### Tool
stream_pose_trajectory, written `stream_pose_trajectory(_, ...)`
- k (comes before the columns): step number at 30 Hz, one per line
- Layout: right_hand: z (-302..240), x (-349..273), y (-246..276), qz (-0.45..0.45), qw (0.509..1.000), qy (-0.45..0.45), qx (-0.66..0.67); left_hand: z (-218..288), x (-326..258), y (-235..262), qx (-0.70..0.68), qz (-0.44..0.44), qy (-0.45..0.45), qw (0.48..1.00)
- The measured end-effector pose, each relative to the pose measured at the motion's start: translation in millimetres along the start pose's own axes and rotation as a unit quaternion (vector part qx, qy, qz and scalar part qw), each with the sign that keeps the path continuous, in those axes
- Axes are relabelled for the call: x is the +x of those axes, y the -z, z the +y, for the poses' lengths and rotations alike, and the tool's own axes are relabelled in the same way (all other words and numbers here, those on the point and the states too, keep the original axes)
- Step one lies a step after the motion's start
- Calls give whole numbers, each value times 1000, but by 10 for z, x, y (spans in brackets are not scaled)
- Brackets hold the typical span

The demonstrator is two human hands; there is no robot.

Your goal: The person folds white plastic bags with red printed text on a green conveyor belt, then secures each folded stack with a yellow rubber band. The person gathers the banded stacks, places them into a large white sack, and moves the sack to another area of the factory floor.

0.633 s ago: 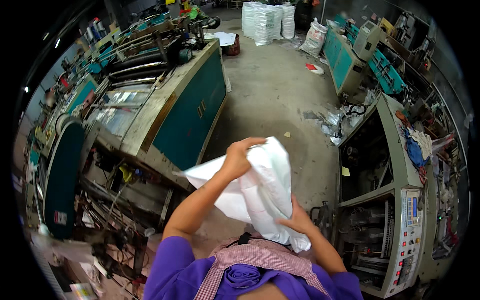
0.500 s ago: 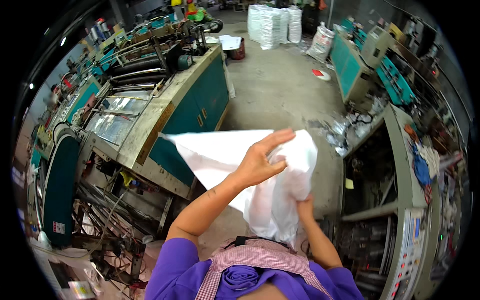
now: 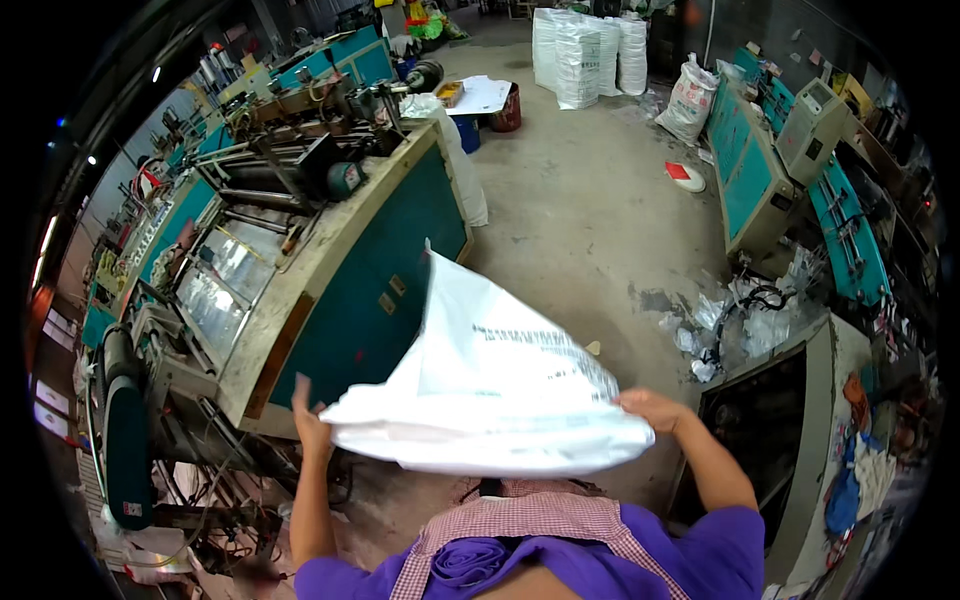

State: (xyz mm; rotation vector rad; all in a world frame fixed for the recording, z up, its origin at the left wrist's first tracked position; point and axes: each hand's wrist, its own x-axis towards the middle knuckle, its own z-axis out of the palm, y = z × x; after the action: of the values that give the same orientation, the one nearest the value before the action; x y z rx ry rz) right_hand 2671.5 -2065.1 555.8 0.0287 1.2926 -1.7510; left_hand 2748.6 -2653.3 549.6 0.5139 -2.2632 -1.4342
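A large white plastic bag (image 3: 480,370) with dark print stretches in front of my body. One of its corners points up and away toward the machine on the left. My left hand (image 3: 312,418) pinches the bag's left end, with a finger sticking up. At the opposite end, my right hand (image 3: 652,408) is closed on the bag's edge, its fingertips partly hidden by the plastic. Between the hands the near side bulges and folds loosely.
A long teal and cream machine (image 3: 400,240) with rollers stands at left. On the right is an open grey cabinet (image 3: 830,400) with rags on top; crumpled clear plastic (image 3: 770,320) lies beyond it. White stacks (image 3: 578,60) and a filled sack (image 3: 690,100) stand farther back.
My left hand has moved from the bag's top to its left end. The bag has swung from bunched and hanging to spread sideways, its print now showing. My view has shifted.
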Motion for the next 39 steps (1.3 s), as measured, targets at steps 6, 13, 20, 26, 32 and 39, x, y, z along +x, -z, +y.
stream_pose_trajectory(6, -60, 475, 1050, 301, 866, 98, -386, 1159, 857, -1910, 11, -172, -2, 985)
stream_pose_trajectory(13, -1727, 1241, 995, 312, 859, 161, -372, 2980, 1864, -4361, -302, -312, -184, 882)
stream_pose_trajectory(20, -3206, 1870, 2028, 290, 872, 385, -80, 3000, 2772, -6323, -217, -329, -69, 916)
stream_pose_trajectory(26, -3549, 1247, 3466, 191, 971, 44, -134, 674, 5737, -6176, -226, -179, 40, 957)
stream_pose_trajectory(32, -3152, 2037, 5396, 453, 811, -58, -365, 1821, 5618, -7328, 82, -277, -49, 956)
stream_pose_trajectory(39, -5614, 3121, 5220, 317, 777, 364, -404, 4382, 5947, -8844, -185, -343, -178, 903)
